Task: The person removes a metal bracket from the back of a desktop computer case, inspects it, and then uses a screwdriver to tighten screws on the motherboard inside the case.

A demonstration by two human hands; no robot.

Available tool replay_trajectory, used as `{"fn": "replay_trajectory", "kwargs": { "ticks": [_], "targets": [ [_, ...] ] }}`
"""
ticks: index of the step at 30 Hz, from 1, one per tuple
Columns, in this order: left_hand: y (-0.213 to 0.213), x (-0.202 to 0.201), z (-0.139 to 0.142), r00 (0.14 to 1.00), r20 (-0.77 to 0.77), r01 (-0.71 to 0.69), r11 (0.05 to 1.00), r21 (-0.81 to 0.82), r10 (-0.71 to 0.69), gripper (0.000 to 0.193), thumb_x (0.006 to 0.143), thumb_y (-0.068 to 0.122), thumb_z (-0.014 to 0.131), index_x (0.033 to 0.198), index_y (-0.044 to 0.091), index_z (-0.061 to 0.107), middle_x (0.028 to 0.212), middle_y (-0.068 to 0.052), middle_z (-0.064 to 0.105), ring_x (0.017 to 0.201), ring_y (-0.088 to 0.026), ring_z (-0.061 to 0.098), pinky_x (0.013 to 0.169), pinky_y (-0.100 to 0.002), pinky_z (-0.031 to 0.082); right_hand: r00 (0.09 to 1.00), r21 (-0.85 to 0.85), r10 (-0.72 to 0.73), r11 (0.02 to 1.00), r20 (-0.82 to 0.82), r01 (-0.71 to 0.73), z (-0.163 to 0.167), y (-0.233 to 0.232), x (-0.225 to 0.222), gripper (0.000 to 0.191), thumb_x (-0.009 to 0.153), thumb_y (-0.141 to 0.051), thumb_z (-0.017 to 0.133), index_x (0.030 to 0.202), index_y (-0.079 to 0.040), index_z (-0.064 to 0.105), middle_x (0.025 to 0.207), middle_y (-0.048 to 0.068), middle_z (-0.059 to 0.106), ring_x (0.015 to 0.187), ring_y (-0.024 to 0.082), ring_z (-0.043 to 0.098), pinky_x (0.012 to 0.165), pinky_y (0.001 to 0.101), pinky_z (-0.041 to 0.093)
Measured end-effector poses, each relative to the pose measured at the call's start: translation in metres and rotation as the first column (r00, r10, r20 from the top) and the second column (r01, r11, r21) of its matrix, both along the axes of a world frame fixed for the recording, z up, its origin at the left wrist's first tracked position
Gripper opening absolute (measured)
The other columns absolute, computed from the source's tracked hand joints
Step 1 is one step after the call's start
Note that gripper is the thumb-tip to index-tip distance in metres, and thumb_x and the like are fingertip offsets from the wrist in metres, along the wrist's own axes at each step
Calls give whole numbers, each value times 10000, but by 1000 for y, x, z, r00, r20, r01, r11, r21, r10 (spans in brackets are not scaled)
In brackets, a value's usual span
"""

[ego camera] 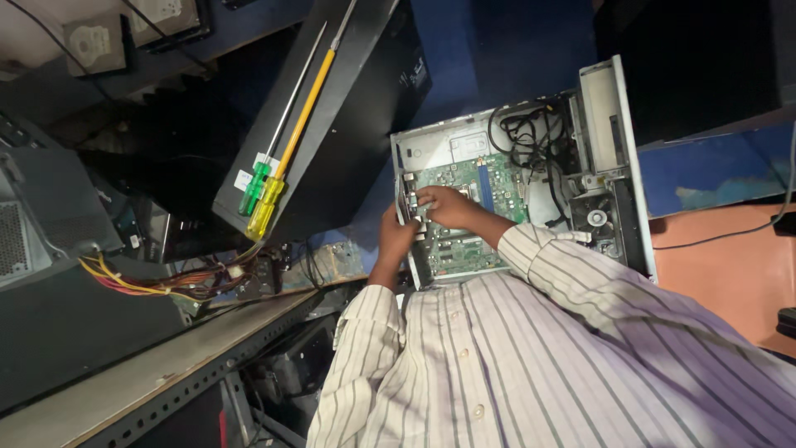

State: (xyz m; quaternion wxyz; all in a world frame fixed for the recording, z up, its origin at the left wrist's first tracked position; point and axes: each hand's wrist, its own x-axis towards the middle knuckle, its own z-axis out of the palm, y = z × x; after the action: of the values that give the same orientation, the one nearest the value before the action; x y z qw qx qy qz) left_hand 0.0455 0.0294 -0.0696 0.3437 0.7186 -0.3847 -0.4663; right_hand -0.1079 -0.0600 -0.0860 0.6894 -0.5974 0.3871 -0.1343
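Fingers (421,199) on green motherboard (464,217), white label (243,179) — beside screwdrivers (267,189)

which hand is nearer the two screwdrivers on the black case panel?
Left. The left hand grips the open chassis's near edge, on the side toward the screwdrivers. The right hand rests farther in, on the green motherboard.

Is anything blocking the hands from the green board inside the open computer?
Nothing visible. The right hand already rests on the green board, and the left hand is at the case edge. The black cables lie off to one side.
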Motion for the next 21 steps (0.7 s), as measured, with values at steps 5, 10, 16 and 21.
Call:
{"fn": "replay_trajectory", "kwargs": {
  "ticks": [5,10,16,21],
  "targets": [
    [6,1,-17,795,-568,-252,968,8,212,472,929,211,579,1371,47,566,1209,-96,669,1058,-187,636,929,-321,503,999,-65,-40,997,-22,39,-3,11,-3,520,842,1,671,1354,-44,586,1184,100,696,928,183,706,804,292,571],
    [15,-6,-23,731,-594,-386,921,48,337,507,1027,393,534,1376,27,566,1214,-97,660,1074,-188,628,950,-320,495,995,-129,-73,990,-75,63,-7,23,-10,499,873,-28,694,1357,-34,573,1177,106,718,985,176,705,839,296,566],
    [12,-7,-12,806,-485,-345,935,80,339,535,1049,463,466,1319,18,592,1196,-93,661,1057,-172,615,938,-310,487,989,-27,-87,996,-122,84,2,23,-18,490,879,-41,643,1362,-59,564,1223,86,693,966,192,704,792,323,570],
    [14,-11,-10,806,-492,-345,936,62,330,555,1070,486,405,1268,5,597,1154,-115,647,1003,-190,608,899,-330,494,994,-179,-63,983,-88,46,-5,24,-24,471,881,-52,689,1339,-47,584,1210,110,705,999,188,704,873,316,564]
  ]
}}
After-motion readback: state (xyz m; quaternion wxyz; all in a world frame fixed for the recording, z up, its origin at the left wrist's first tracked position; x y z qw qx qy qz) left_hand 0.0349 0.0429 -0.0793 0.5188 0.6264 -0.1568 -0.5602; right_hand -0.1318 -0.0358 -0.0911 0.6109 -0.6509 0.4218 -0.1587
